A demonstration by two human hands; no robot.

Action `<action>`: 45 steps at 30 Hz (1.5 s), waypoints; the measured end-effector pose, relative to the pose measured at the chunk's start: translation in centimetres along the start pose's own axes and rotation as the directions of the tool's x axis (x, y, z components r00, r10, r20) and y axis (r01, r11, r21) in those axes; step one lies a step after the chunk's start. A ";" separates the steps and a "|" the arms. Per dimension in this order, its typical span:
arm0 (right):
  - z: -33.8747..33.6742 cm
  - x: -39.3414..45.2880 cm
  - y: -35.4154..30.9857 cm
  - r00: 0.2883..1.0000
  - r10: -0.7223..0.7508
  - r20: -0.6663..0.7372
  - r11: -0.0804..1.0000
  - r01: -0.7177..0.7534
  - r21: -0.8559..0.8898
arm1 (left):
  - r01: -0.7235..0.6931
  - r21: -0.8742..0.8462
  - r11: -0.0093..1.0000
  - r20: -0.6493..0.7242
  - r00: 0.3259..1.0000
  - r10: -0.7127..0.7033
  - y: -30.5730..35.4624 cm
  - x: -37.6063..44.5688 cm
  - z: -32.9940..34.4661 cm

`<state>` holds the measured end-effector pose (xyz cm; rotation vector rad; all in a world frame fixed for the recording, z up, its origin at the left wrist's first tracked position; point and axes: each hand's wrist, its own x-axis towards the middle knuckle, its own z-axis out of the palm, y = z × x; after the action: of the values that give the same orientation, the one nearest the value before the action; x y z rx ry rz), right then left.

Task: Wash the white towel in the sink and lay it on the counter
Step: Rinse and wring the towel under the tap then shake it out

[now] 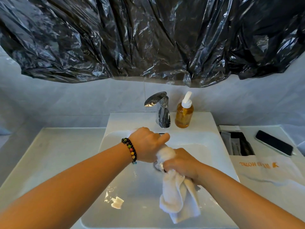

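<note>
Over the white sink basin, wringing the white towel with both hands. Left hand, fingers curled, gripping the bunched upper end of the towel; right hand clamping tight around its twisted middle, just beside the left. Loose tail of the towel hanging down below the right fist, inside the basin. Wearing a beaded bracelet on the left wrist. Standing behind the basin: a chrome faucet and, just to its right, an amber pump soap bottle. Lying on the counter to the right: a dark phone and a white hotel cloth with orange lettering. Hanging above, crinkled black plastic sheeting.
</note>
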<state>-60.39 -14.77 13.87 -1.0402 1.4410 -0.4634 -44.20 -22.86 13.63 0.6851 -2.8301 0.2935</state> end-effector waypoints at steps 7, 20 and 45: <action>-1.4 -0.4 -2.3 0.993 -0.039 -0.110 0.994 0.028 -0.103 | 0.569 -0.519 0.638 -0.083 0.709 -0.700 2.1 -3.1 1.6; -4.6 -1.1 -2.0 1.000 -0.019 -0.013 0.993 0.018 -0.116 | 0.659 -0.728 0.189 0.282 0.539 -0.794 5.4 -4.3 1.9; -3.6 -3.1 6.9 0.944 0.026 -0.328 0.015 0.328 0.945 | 0.888 -0.458 0.039 0.880 0.459 -0.122 3.2 -3.8 -0.3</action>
<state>-66.42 -9.82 10.78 0.1466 0.7466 -1.5889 -42.32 -18.41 12.54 1.6664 -2.0361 -2.0067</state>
